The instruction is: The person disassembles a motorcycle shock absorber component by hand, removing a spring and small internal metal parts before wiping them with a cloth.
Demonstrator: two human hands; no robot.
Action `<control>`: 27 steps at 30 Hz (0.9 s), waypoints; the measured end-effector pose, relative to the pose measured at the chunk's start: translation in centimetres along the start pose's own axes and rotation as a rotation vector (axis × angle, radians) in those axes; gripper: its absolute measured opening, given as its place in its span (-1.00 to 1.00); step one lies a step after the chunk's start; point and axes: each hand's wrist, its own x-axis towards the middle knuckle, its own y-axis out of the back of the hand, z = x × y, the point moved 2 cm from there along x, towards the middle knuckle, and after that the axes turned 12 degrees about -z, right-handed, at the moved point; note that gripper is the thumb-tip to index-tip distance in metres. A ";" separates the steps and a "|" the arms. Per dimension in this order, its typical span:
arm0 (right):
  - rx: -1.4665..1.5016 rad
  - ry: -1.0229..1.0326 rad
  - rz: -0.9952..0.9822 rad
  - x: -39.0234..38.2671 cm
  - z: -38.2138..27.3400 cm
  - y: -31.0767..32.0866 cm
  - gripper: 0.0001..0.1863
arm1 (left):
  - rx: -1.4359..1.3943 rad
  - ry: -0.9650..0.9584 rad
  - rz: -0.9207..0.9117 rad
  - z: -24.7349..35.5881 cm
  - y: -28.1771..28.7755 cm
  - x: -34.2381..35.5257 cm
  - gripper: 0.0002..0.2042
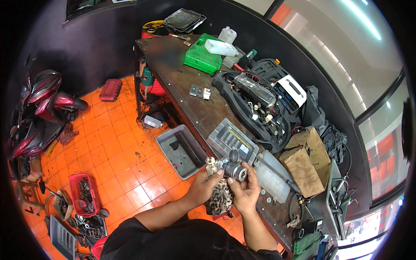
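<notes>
In the middle of the head view, a silver metal part point(235, 171) with a round open end is held just in front of the bench's near edge. My left hand point(203, 188) grips it from the left, thumb on the metal, with a leopard-print cloth point(219, 199) bunched beneath and behind it. My right hand point(245, 193) is closed round the part's right side, fingertips at its round end. A clear plastic organizer case point(229, 136) lies on the bench just beyond my hands, partly hidden by the part.
The metal bench point(175, 80) carries a green case point(201, 58), a black molded case of cables point(247, 115) and cardboard point(305, 169). A grey tray point(182, 154) sits left of its edge. A red scooter point(43, 108) and red basket point(82, 195) stand on the orange tiled floor point(121, 147).
</notes>
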 end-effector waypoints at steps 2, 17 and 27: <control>-0.059 -0.016 -0.011 -0.5 0.0 0.3 -0.40 | -0.079 -0.018 0.011 -0.1 -0.4 -0.1 -0.75; -0.068 -0.084 0.039 -2.3 -0.1 1.3 -0.33 | 0.269 -0.166 -0.059 -0.7 -1.8 -0.1 -0.71; -0.232 -0.100 0.168 -2.9 0.5 1.6 -0.31 | 0.398 -0.213 -0.086 -1.5 -2.2 0.0 -0.75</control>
